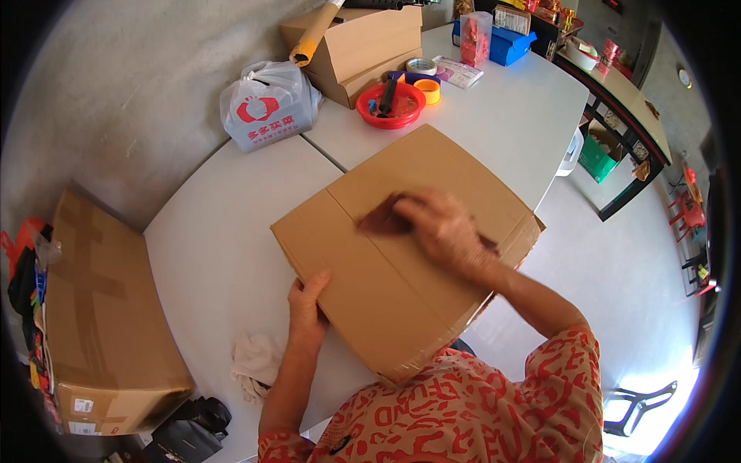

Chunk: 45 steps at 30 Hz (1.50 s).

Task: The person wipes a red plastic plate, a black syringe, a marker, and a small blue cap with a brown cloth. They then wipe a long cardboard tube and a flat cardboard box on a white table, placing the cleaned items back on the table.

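A flattened-looking brown cardboard box lies at a slant on the light grey table, its near edge by my body. My left hand grips its left edge, thumb on the top face and the other fingers partly hidden. Over the box's upper face, my right hand is closed on a dark reddish-brown cloth, blurred by motion. A crease runs across the cardboard under the cloth. Beside my left forearm, a crumpled whitish cloth rests on the table.
Behind the box stand a red basin with tools, a yellow tape roll, a white plastic bag and an open carton. A large taped carton is at left. A second table stands far right.
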{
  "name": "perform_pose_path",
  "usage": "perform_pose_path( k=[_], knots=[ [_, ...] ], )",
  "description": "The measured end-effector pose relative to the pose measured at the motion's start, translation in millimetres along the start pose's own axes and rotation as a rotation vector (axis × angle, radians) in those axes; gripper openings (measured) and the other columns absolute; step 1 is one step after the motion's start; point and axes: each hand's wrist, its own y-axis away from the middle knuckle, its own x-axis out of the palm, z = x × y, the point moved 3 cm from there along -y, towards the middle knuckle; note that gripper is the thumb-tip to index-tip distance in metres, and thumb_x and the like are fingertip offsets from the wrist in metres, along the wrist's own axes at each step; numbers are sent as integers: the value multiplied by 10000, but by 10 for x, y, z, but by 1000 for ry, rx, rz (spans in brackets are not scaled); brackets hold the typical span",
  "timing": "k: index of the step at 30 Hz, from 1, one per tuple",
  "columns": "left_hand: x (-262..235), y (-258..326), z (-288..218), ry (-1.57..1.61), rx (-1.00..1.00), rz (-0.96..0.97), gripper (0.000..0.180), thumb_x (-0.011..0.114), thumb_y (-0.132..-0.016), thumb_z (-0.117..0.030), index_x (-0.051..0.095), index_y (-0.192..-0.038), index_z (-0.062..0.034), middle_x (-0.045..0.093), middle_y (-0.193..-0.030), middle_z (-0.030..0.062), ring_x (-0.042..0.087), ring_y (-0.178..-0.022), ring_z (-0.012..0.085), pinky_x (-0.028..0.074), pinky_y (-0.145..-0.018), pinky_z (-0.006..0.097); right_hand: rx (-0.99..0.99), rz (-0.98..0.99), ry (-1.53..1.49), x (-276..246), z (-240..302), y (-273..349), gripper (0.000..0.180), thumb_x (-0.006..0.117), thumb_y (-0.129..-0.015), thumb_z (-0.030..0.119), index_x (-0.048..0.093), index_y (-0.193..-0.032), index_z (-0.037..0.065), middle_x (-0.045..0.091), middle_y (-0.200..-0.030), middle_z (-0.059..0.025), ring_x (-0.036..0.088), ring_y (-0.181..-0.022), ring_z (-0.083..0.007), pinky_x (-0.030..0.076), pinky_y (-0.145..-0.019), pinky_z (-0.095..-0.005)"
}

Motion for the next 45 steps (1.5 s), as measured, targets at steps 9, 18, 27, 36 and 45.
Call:
perform_pose_path(
  k=[9, 18, 27, 36, 45],
  knots=[
    [14, 130, 323, -13, 72, -27, 586, 772, -779, -150, 423, -1216, 28, 546, -1152, 123, 566, -1021, 195, 491, -878, 331, -183, 138, -223, 525, 766, -375, 266, 611, -790, 155, 634, -1054, 177, 577, -1173, -40, 506, -1167, -290, 425, -921, -446],
    [-9, 126, 312, -65, 86, -42, 695, 779, -777, -212, 374, -1266, 73, 523, -1186, 152, 540, -1070, 212, 454, -945, 345, 59, 37, 145, 862, -336, -994, 202, 557, -831, 165, 694, -975, 205, 640, -1040, -31, 575, -1043, -265, 449, -881, -433],
    [1, 128, 308, -73, 88, -20, 714, 774, -783, -222, 355, -1272, 84, 501, -1206, 159, 527, -1090, 219, 451, -948, 346, 494, -34, 358, 271, -1512, -655, 281, 515, -879, 198, 654, -1122, 205, 639, -1132, -50, 576, -1078, -299, 448, -929, -434],
    [-23, 117, 317, -88, 92, -38, 701, 778, -778, -225, 363, -1257, 75, 527, -1175, 163, 554, -1063, 214, 483, -905, 338, 172, -98, 190, 518, -790, -702, 213, 532, -880, 96, 667, -1043, 127, 661, -1087, -60, 588, -1072, -292, 456, -884, -436],
    [26, 136, 275, -87, 64, -19, 720, 772, -772, -203, 342, -1281, 70, 511, -1202, 168, 559, -1073, 226, 484, -921, 347, -295, 158, -249, 747, 586, -633, 296, 610, -785, 33, 655, -1070, 103, 605, -1199, -67, 536, -1147, -299, 438, -936, -423]
  ],
)
